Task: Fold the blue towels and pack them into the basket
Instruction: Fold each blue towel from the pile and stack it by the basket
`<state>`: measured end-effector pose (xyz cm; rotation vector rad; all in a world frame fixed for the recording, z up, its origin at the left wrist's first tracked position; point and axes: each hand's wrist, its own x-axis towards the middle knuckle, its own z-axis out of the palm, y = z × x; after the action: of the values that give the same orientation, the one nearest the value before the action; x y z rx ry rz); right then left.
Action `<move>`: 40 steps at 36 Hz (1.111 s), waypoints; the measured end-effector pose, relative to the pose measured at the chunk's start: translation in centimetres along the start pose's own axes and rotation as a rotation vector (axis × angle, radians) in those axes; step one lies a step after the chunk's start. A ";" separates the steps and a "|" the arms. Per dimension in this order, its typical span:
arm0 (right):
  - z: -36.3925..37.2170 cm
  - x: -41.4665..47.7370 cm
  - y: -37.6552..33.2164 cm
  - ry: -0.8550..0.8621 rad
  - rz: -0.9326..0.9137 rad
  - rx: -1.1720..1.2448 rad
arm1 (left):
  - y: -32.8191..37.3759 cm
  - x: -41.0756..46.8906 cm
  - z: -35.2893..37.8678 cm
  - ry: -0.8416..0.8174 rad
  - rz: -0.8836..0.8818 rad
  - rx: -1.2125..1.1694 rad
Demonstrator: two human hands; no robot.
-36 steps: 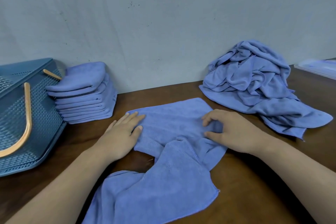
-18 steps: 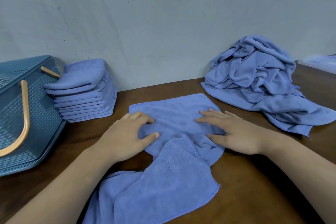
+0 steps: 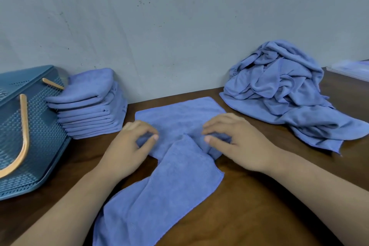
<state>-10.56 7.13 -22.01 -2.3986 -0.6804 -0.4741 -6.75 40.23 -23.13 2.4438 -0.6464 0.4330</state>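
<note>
One blue towel (image 3: 179, 114) laid at centre of table (image 3: 259, 205), near end trailed toward front edge. Left side of towel pinched by left hand (image 3: 127, 146), fingers curled against thumb. Bunched fabric at right side pinched likewise by right hand (image 3: 237, 142). Left of towel, stack of folded towels (image 3: 89, 106) set just beside basket (image 3: 40, 126). Right of towel, heap of unfolded towels (image 3: 279, 94) piled against wall (image 3: 179, 26).
</note>
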 end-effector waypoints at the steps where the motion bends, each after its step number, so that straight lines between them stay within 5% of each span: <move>1: 0.1 -0.1 -0.7 -0.038 0.008 -0.004 | 0.4 -0.1 0.0 -0.059 0.046 -0.038; 5: 1.0 0.1 -1.8 -0.180 0.050 -0.023 | 0.5 0.1 0.3 -0.224 0.122 -0.017; 15: -3.6 0.0 -2.3 -0.105 0.235 0.662 | -2.1 0.9 0.7 -0.190 -0.082 0.098; 18: -5.8 -0.3 -2.7 -0.321 0.352 0.874 | -3.1 1.0 1.1 -0.134 -0.163 0.109; 24: -8.1 -0.2 -1.3 -0.842 0.501 0.622 | -2.6 0.8 0.9 0.044 -0.278 0.098; 27: -7.5 -0.1 -1.5 -0.761 0.548 0.501 | -1.1 0.4 0.5 0.133 -0.335 0.122; 33: -3.7 0.2 -2.9 -0.237 0.519 0.442 | 1.5 -1.2 -0.2 0.115 -0.431 0.164; 40: -0.3 -0.8 -4.1 -0.272 0.262 0.076 | 4.0 -3.0 1.0 0.009 -0.321 0.243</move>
<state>-13.57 9.46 -20.36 -2.4556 -0.4764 -0.0129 -11.26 37.79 -23.46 2.7104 -0.1975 0.4106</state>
